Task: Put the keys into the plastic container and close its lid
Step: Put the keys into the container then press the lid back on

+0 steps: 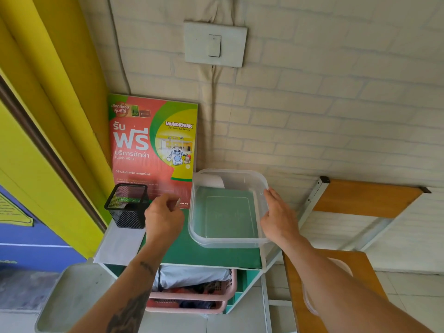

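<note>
A clear, square plastic container (228, 243) stands open and empty on the green top of a small shelf unit (192, 253). My right hand (278, 215) grips its right rim, fingers over the edge. My left hand (163, 217) hovers just left of the container, beside a black mesh cup (127, 207). Its fingers are curled together and a small pale tip shows at the fingertips; I cannot tell what it is. No keys are plainly visible. A clear lid (310, 301) lies on the wooden surface at lower right, mostly hidden under my right forearm.
A red and green laundry poster (153, 145) leans on the brick-patterned wall behind the shelf. Pink baskets (192, 296) of clothes fill the shelf below. A grey tray (72, 294) sits lower left, a wooden board (365, 198) on a white frame at right.
</note>
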`<state>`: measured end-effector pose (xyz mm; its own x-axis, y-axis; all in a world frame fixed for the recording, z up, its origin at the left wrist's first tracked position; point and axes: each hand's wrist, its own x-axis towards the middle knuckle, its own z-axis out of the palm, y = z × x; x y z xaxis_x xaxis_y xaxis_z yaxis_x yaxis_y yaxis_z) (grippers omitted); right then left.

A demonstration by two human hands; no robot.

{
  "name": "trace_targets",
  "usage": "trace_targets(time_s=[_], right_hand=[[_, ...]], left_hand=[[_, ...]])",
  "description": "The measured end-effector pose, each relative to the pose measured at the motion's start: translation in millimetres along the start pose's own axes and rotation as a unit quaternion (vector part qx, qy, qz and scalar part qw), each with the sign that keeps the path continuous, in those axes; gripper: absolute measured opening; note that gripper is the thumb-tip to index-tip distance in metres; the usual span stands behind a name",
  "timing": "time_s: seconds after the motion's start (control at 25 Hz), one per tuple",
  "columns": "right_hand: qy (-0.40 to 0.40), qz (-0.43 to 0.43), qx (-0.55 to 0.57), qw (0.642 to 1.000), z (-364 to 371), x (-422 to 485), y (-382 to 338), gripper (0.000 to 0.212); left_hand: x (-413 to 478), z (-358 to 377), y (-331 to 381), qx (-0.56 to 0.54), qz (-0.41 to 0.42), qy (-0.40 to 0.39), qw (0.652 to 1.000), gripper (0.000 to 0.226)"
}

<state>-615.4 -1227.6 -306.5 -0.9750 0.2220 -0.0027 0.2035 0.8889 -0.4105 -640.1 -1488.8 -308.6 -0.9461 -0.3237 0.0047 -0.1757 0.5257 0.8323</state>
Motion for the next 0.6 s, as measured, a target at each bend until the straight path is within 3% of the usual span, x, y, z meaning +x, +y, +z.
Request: trace_targets(time_s=[0.12,0.24,0.4,0.6], right_hand=[[0.003,0.003,0.010,1.000,0,0,0,0.070],[-0.005,0.003,0.035,0.999,-2,-2,0,0.072],[-0.011,-0.001,0.041,0.999,-6,-5,-3,0.071],[-0.020,-0.006,0.030,0.999,-9,-4,-4,0.070]], left_hand=[[-3,1,41,-0.053,0.046,0.004,0.998,0.027],[-2,23,72,-0.070,0.073,-0.068,0.993,0.034],[-4,64,75,-0.006,0.040,-0.169,0.985,0.041],[-10,89,65,0.023,-0.002,-0.208,0.978,0.042]])
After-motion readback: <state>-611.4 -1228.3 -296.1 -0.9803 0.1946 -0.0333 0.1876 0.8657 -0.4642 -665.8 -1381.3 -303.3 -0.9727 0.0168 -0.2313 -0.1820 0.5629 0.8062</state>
